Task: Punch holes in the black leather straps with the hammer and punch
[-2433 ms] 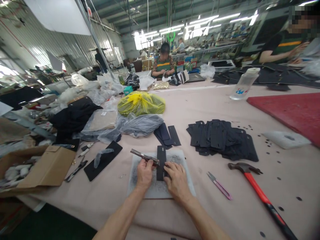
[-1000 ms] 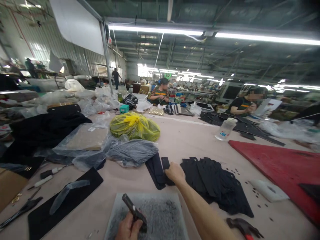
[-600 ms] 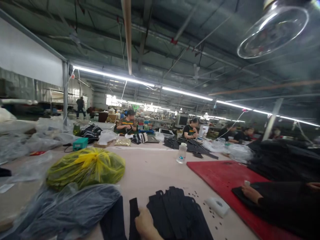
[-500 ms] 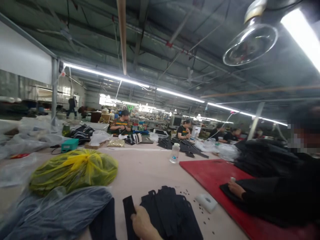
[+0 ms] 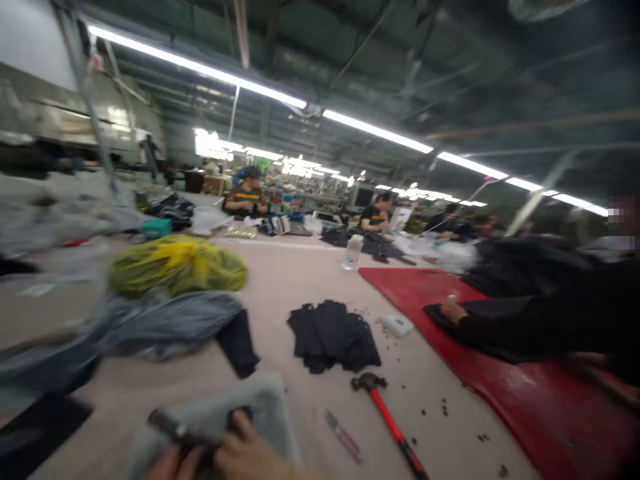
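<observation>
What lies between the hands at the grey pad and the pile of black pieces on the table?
Only bare table shows between the hands, right hand and left hand, on the grey pad and the black pieces. The hammer lies off to the right.

Bright ceiling tube lights (image 5: 200, 67) glare overhead, while motion blur smears the whole frame, worst at the edges.

a hammer (image 5: 389, 419) with a red handle and dark head lies on the pale beige table (image 5: 310, 280). the cut pieces (image 5: 333, 335) are black, the mat (image 5: 500, 373) deep red, one bag (image 5: 177, 265) yellow-green, another bag (image 5: 165, 323) grey. small snips (image 5: 344, 437) look pinkish-purple; the pad (image 5: 260, 417) is speckled grey.
</observation>
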`<action>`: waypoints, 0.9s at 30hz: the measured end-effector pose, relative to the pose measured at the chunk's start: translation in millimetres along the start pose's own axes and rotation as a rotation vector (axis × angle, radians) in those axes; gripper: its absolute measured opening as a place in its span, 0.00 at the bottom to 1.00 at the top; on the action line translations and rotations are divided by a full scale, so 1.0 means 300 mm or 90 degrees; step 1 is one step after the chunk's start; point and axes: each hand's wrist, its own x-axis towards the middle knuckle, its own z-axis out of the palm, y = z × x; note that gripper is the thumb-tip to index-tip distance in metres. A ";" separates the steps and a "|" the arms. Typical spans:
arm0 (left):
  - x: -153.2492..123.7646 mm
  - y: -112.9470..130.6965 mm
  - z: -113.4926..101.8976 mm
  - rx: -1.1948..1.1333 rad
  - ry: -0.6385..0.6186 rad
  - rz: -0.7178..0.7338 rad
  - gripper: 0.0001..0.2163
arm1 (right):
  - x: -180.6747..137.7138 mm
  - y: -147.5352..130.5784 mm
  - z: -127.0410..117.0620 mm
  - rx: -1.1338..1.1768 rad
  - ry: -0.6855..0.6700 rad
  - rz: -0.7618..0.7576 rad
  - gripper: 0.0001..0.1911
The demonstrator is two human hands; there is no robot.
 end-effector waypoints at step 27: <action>0.004 -0.104 0.034 -0.215 -0.206 0.104 0.09 | -0.145 -0.257 0.200 0.250 0.110 0.367 0.36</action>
